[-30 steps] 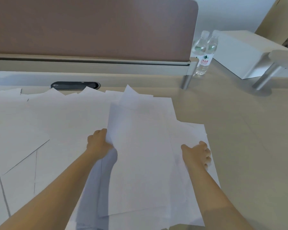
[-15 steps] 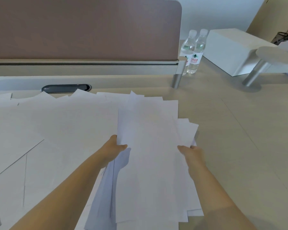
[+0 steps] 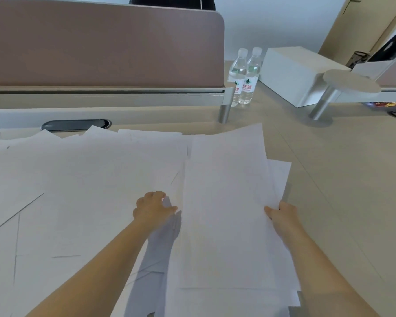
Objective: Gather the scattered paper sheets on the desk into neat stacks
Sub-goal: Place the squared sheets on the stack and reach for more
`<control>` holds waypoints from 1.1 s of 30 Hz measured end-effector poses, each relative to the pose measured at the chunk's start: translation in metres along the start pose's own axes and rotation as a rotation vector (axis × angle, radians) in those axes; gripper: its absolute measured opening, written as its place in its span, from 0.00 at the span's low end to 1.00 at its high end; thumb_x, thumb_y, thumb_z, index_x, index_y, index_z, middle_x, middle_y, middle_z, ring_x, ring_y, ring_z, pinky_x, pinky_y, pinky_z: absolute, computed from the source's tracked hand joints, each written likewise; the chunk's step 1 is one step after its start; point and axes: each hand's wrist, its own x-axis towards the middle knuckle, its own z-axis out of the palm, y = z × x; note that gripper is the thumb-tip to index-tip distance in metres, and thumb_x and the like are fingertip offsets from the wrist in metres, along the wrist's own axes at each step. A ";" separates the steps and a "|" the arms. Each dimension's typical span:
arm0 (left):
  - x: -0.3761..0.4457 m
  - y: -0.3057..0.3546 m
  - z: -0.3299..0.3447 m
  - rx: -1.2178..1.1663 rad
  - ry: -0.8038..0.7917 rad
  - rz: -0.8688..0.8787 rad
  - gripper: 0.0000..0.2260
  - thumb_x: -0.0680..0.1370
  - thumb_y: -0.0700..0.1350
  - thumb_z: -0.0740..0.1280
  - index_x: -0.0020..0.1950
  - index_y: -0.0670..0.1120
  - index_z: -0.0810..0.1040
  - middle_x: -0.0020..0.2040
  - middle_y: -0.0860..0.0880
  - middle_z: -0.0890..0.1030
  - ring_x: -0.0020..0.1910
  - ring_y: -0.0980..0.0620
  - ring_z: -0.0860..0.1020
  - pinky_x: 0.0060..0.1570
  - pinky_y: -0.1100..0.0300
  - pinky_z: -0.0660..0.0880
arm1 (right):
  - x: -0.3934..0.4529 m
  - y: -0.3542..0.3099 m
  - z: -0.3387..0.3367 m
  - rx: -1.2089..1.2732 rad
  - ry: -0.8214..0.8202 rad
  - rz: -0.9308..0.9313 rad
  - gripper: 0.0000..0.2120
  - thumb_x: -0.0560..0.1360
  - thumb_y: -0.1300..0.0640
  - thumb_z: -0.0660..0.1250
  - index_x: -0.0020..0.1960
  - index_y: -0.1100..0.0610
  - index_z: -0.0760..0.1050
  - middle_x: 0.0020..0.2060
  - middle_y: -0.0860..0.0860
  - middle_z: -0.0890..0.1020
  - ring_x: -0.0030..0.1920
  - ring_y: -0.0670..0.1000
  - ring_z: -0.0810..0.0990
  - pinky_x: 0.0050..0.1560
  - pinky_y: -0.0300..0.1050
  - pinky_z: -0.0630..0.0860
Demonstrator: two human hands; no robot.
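Note:
Several white paper sheets lie scattered and overlapping across the left and middle of the beige desk. A loose bundle of sheets is lifted off the desk at the right, its edges uneven. My right hand grips the bundle's right edge, thumb on top. My left hand has let go of the bundle's left edge and rests with curled fingers on the scattered sheets beside it, thumb towards the bundle. It casts a shadow on the papers below.
A brown partition screen runs along the desk's back, with a dark cable port below it. Two water bottles stand by the partition's metal post. A white box and a round monitor stand sit at the back right.
The bundle has been drawn together and lifted higher on the right. My left hand has come off its left edge and now sits on the loose sheets. My right hand keeps its grip.

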 end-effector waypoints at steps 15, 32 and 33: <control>0.001 -0.021 -0.010 0.506 0.218 0.052 0.17 0.77 0.51 0.58 0.61 0.42 0.69 0.56 0.46 0.75 0.56 0.46 0.72 0.46 0.58 0.69 | 0.000 0.010 0.017 -0.013 0.129 -0.107 0.17 0.76 0.66 0.57 0.64 0.63 0.69 0.60 0.61 0.76 0.60 0.60 0.75 0.59 0.47 0.70; 0.013 -0.036 -0.030 -0.033 0.244 -0.101 0.14 0.79 0.40 0.54 0.32 0.42 0.64 0.31 0.47 0.66 0.36 0.45 0.70 0.36 0.59 0.65 | -0.009 -0.001 0.044 0.094 -0.107 -0.072 0.12 0.75 0.69 0.60 0.58 0.66 0.72 0.54 0.60 0.78 0.50 0.53 0.74 0.54 0.46 0.71; 0.013 -0.035 -0.035 -0.191 0.253 -0.120 0.15 0.79 0.40 0.55 0.32 0.42 0.64 0.31 0.46 0.66 0.36 0.45 0.69 0.34 0.58 0.64 | -0.010 -0.002 0.048 0.098 -0.132 -0.063 0.12 0.75 0.69 0.60 0.58 0.65 0.73 0.55 0.61 0.78 0.50 0.54 0.75 0.56 0.48 0.72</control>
